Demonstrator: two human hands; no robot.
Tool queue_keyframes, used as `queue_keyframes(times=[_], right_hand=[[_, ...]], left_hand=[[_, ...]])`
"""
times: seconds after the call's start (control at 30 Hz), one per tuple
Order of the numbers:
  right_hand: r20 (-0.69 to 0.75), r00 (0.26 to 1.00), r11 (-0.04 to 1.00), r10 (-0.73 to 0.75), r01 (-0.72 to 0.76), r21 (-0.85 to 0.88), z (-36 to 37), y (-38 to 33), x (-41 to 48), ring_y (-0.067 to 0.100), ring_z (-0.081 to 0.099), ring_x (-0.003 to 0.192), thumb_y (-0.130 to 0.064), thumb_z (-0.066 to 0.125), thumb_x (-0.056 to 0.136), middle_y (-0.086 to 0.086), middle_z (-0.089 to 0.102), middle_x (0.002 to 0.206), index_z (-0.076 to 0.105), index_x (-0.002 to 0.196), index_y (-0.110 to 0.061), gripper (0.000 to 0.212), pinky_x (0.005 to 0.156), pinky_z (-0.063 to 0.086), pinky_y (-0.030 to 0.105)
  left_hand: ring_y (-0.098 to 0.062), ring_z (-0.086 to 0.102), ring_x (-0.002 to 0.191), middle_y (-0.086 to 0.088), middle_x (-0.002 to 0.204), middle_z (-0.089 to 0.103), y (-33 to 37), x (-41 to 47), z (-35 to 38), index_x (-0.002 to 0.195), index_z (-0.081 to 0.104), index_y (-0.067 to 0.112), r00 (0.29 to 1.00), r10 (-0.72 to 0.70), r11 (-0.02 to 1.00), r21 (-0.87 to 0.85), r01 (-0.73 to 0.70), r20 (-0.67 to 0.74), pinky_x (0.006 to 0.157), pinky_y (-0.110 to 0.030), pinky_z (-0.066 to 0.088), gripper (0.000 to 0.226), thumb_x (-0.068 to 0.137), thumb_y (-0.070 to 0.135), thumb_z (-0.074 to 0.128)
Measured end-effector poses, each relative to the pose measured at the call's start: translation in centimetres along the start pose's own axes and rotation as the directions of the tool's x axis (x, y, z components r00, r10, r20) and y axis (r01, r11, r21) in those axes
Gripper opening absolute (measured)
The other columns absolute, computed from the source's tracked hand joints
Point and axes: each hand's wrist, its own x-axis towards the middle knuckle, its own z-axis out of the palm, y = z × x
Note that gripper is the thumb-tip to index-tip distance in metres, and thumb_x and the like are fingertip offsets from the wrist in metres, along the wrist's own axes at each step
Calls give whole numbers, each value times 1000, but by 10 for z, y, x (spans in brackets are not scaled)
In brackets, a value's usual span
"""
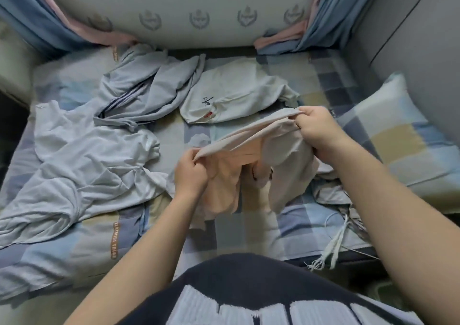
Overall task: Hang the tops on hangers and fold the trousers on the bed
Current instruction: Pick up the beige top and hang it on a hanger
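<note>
Over the middle of the bed (323, 83): a beige garment (286, 165) was held up off the checked sheet, between both hands and in front of the person's dark shirt (249, 287).
Left hand (190, 172): fingers curled tight round the near-left end of the garment's banded edge (249, 133), pinching the cloth.
Right hand (317, 131): fingers and thumb closed on the far-right end of the same edge, held farther from the person than the left hand.
Long axis: the banded edge was pulled fairly straight between the two hands and ran on a slant, from near-left to far-right.
Hanging part: the rest of the garment dropped from that edge toward the person in loose folds, pinker under the left hand and paler under the right, its lowest folds near or on the sheet; which could not be told.
Behind it: a white top (236, 95) with a small dark print lay flat on the sheet, well apart from the hands.
Left side: a grey garment with dark stripes (149, 88) lay crumpled, and a pale blue top (87, 160) lay spread nearer the person, the two touching.
Right side: a checked pillow (398, 135) lay at the bed's edge, and frayed white cords (333, 247) hung at the near corner.
Far end: a pale padded panel (199, 1) with crest marks stood upright between blue and pink curtains (37, 13).
</note>
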Motion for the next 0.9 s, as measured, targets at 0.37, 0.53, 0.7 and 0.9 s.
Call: queue_keyframes(times=[0.37, 0.53, 0.7, 0.9], right_hand=[[301, 951, 965, -72, -9, 261, -5, -74, -36, 27, 69, 63, -3, 48, 102, 15, 63, 75, 59, 99, -2, 12, 59, 62, 41], [252, 953, 960, -168, 99, 262, -12, -58, -39, 26, 72, 98, -11, 60, 99, 11, 73, 106, 66, 111, -8, 13, 88, 59, 37], [404, 904, 982, -141, 75, 175, -8, 22, -49, 16, 59, 126, -11, 76, 87, 2, 62, 137, 52, 139, -28, 60, 103, 50, 34], [389, 920, 996, 48, -13, -92, 29, 89, -59, 8, 69, 70, -16, 69, 94, -11, 74, 72, 70, 85, -17, 9, 70, 54, 33]], left_hand=[[-5, 63, 115, 16, 123, 66, 106, -49, 39, 138, 50, 34, 817, 506, 830, -412, -375, 277, 91, -25, 54, 63, 82, 27, 78], [1, 63, 83, 16, 88, 72, 125, -42, 34, 95, 69, 22, 920, 384, 854, -409, -321, 79, 75, -19, 50, 32, 88, 2, 45], [-17, 68, 89, -6, 97, 72, 130, -42, 23, 106, 69, 9, 982, 120, 801, -598, -10, 143, 82, -35, 56, 14, 102, 15, 57], [-17, 75, 80, -3, 87, 77, 136, -34, 10, 102, 70, 14, 977, -43, 704, -687, 179, 210, 63, -28, 59, 13, 102, 22, 59]])
